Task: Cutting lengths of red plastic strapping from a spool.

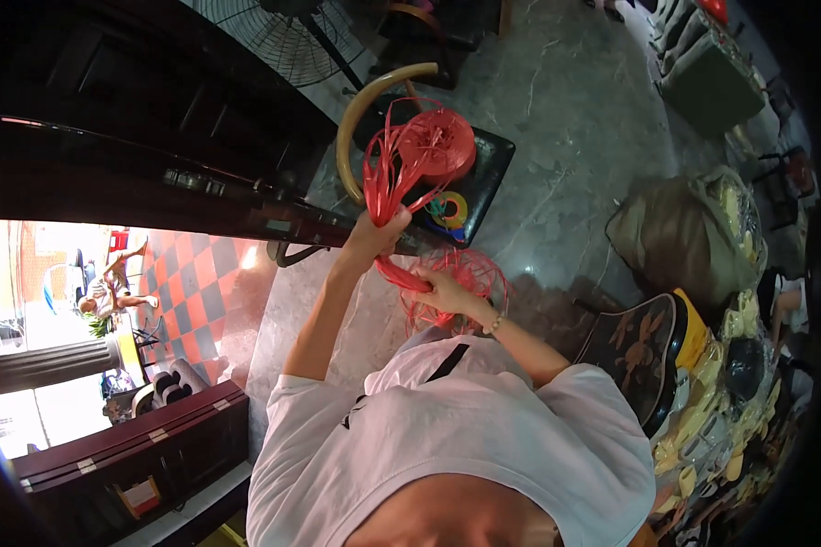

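White shirt (483, 415) in the foreground, I close my right hand (449, 295) and, farther out, my left hand (376, 237) around a bundle of red strands (401, 276), which spreads out before a red roll (440, 146) over a black-seated chair (494, 169), with a standing fan (278, 41) beyond.

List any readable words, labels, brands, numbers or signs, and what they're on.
None can be read.
Red-and-white patch on the dark panel, lower left: too small to read.
Dark mark on the white shirt: too blurred to read.
Red strands: no lettering visible.
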### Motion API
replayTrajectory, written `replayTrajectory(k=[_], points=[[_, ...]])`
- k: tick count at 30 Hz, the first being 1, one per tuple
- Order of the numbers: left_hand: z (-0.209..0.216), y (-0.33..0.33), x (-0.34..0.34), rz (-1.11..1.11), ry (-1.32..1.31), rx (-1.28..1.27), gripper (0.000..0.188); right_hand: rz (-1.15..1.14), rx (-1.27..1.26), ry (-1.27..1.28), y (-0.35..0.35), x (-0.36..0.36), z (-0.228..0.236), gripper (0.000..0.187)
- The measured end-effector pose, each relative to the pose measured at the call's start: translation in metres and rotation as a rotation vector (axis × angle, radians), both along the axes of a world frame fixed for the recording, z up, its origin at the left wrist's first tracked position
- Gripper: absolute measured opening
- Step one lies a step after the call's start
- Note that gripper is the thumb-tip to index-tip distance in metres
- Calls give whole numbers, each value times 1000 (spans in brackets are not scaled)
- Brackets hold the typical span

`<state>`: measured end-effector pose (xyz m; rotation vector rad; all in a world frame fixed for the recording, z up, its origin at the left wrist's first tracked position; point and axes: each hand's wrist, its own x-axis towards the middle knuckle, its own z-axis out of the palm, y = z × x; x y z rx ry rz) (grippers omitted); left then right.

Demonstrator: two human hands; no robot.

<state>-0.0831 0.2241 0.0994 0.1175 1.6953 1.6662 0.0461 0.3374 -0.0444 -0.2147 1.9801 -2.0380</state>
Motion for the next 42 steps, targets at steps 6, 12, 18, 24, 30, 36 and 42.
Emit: replayTrajectory(k=[6, 12, 18, 24, 30, 36, 42], points=[[39, -28, 2, -11, 67, -27, 21, -12, -206, -22, 54, -52, 23, 37], [56, -38, 1, -108, 20, 55, 17, -496, 259, 442, 69, -124, 39, 46], [77, -42, -9, -194, -39, 125, 17, -334, 442, 796, 59, -172, 50, 25], [65, -53, -26, -24, 113, -62, 19, -433, -338, 115, 93, -164, 89, 19], [9, -8, -46, -83, 628, -199, 36, -462, -828, -58, 113, -152, 158, 17], [-13, 36, -39, -320, 407, -142, 37, -568, -916, -173, 121, -140, 185, 19], [-18, 54, -10, -474, 60, 140, 33, -495, -1003, -213, 119, -148, 180, 21]])
